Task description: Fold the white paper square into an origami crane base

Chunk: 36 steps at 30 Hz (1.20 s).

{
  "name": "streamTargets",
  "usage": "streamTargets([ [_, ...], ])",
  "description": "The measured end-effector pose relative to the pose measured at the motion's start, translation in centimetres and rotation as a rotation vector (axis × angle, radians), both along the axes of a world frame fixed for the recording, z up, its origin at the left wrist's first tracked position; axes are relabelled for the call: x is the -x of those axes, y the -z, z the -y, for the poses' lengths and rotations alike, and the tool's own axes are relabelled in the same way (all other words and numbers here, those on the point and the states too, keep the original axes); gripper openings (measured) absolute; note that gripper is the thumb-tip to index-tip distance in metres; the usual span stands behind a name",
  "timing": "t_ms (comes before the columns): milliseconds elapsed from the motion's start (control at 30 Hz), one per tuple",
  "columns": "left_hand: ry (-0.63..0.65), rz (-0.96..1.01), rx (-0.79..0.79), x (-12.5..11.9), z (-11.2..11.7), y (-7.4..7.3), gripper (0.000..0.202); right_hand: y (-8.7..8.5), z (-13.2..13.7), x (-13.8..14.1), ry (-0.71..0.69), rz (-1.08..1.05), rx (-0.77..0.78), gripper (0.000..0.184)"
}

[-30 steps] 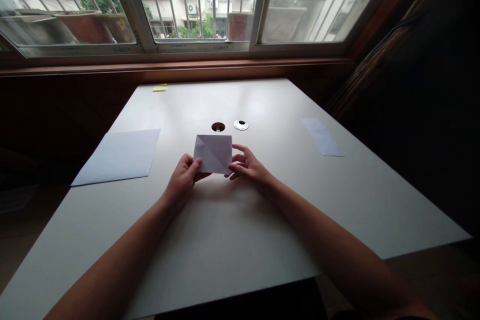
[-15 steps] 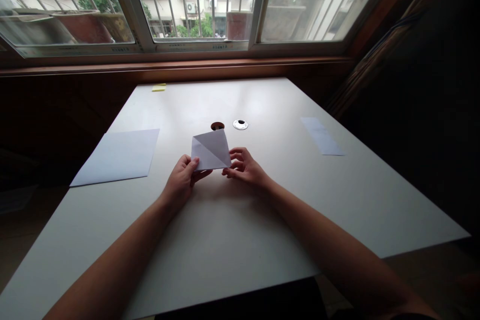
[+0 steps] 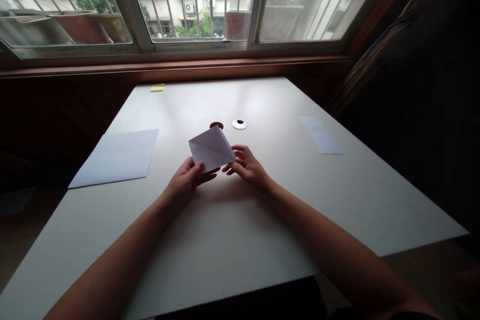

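Head view: left hand [image 3: 187, 176] holds folded paper [image 3: 212, 150]; outdoor pots' [image 3: 80, 27] contents unclear.

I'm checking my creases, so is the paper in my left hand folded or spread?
Folded: the paper in the left hand shows a diagonal crease and layers along its right edge.

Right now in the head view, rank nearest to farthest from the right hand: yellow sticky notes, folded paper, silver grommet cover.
1. Folded paper: at the right hand, on its left.
2. Silver grommet cover: just beyond, on the table.
3. Yellow sticky notes: far left corner.
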<state>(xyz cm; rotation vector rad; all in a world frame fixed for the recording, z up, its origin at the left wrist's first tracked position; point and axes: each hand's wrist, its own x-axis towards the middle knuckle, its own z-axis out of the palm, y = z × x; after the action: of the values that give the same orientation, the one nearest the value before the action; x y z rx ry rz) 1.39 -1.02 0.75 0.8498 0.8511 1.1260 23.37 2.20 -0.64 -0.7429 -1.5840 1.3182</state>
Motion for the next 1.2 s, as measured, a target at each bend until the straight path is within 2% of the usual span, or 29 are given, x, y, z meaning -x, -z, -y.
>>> streamTargets([
  [133, -0.015, -0.024, -0.027, 0.2, -0.3, 0.5, 0.039, -0.6, 0.2, -0.3, -0.017, -0.046, 0.034, 0.046],
  [267, -0.069, -0.116, -0.068, 0.3, -0.3, 0.8, 0.034, -1.2, 0.2, -0.5, -0.057, -0.148, 0.16, 0.057],
  [433, -0.049, -0.257, -0.134, 0.2, 0.0, 0.8, 0.034, -0.6, -0.5, -0.4, -0.001, -0.075, 0.252, 0.069],
  [500, -0.052, -0.258, -0.144, 0.2, 0.1, 0.8, 0.037, -0.3, -0.7, -0.4, 0.017, -0.05, 0.24, 0.061],
  [600, -0.136, -0.19, -0.129, 0.2, -0.1, 0.9, 0.05, 0.0, -0.8, -0.5, 0.03, -0.032, 0.22, 0.048],
  [700, -0.188, -0.157, -0.091, 0.4, -0.4, 0.9, 0.062, 0.2, -0.7, -0.5, -0.005, 0.038, 0.189, 0.045],
  [800, -0.157, -0.173, -0.067, 0.6, -0.6, 0.8, 0.047, 0.4, -0.6, -0.5, -0.007, 0.135, 0.14, 0.046],
  [900, -0.157, -0.154, -0.056, 0.8, -0.7, 0.6, 0.034, 0.4, -0.7, -0.6, 0.008, 0.144, 0.104, 0.048],
  [1067, -0.216, -0.027, -0.012, 1.3, -0.9, 0.4, 0.035, -0.3, -0.6, -0.9, -0.019, 0.125, 0.136, 0.036],
  [1200, -0.155, 0.028, 0.005, 1.6, -0.9, 0.2, 0.032, -0.8, -0.3, -1.0, 0.026, 0.115, 0.132, 0.034],
])
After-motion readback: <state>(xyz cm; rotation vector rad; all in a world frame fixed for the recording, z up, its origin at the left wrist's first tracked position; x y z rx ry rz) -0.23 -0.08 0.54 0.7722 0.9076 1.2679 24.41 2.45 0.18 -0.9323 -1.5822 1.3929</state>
